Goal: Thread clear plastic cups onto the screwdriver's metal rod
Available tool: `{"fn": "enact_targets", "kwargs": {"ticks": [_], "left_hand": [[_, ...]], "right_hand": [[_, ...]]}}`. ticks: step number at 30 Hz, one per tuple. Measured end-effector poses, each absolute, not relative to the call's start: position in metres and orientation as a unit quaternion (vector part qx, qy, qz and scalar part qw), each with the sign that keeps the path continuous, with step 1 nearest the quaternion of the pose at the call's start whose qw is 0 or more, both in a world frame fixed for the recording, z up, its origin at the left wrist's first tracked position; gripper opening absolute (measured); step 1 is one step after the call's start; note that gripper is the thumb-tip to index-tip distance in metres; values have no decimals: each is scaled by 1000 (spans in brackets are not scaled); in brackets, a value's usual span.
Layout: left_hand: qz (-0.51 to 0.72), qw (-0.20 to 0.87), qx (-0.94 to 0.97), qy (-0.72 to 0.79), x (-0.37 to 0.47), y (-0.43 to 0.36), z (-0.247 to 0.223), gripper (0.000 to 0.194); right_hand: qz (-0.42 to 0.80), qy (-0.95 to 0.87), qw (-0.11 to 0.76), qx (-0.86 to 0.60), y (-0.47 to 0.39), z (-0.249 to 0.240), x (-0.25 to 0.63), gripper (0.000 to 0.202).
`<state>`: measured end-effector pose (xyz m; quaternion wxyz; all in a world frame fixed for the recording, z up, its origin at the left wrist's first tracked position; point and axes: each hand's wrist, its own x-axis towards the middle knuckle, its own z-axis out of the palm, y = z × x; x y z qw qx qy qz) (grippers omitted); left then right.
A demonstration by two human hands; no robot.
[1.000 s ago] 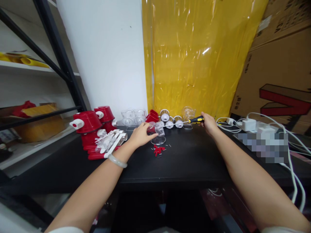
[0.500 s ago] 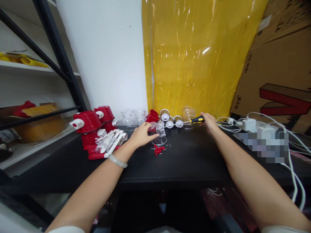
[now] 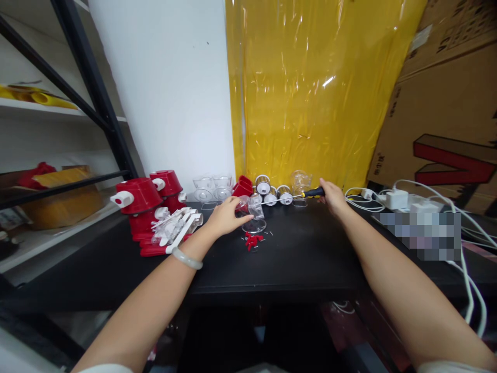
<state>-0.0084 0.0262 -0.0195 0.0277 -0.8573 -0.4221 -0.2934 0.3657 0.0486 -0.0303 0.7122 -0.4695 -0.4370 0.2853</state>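
Note:
My left hand [image 3: 228,216] grips a clear plastic cup-like part [image 3: 254,224] with a red piece at its far side, tilted over the black table [image 3: 295,259]. My right hand [image 3: 332,197] is closed on the handle of a screwdriver [image 3: 313,192], whose long shaft points left. The shaft's tip meets the clear part; the exact contact is too small to tell. Small red pieces [image 3: 252,241] and several screws lie just in front of the clear part. Behind it are several metallic cylinders [image 3: 263,185] with white ends and a red container [image 3: 242,185].
Red housings [image 3: 140,196] and white parts [image 3: 176,228] are stacked at the left. Clear cups [image 3: 213,187] stand at the back, near another clear part [image 3: 301,181]. White cables and adapters [image 3: 396,199] lie at the right, below a cardboard box [image 3: 446,103].
The screwdriver handle has turned in my right hand, showing less yellow. My left hand and the clear part have hardly moved.

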Motion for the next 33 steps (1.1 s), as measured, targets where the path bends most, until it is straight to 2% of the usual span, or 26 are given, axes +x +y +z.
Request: {"fn": "enact_targets", "kwargs": {"ticks": [4,6,8,12,16,21,26,29,33], "left_hand": [[-295,28,-860,-416,-9,28,-21,53],[-295,27,-859,-417,-9,28,-21,54],[-294,23,-858,-420,-9,28,-21,54],[-299,18,-858,-417,-9,28,-21,54],[-302,16,-858,-415,-9,28,-20,53],[-292,28,-859,-419,-8,27,-20,54],[-291,25,-858,-423,-8,27,-19,52],[-292,27,-858,-421,-8,26,-19,52],[-290,27,-860,-418,-8,26,-19,50]], "right_hand": [[326,-425,744,-401,44,-27,364,21],[363,-416,757,-349,41,-24,363,21],[381,-415,755,-336,40,-23,362,29],[337,-434,725,-415,44,-27,364,51],[311,-445,725,-424,44,-29,364,40],[388,-425,747,-333,35,-21,360,31],[365,-419,729,-399,40,-24,363,54],[334,-436,723,-419,47,-29,365,47],[355,-406,741,-399,49,-29,364,32]]}}
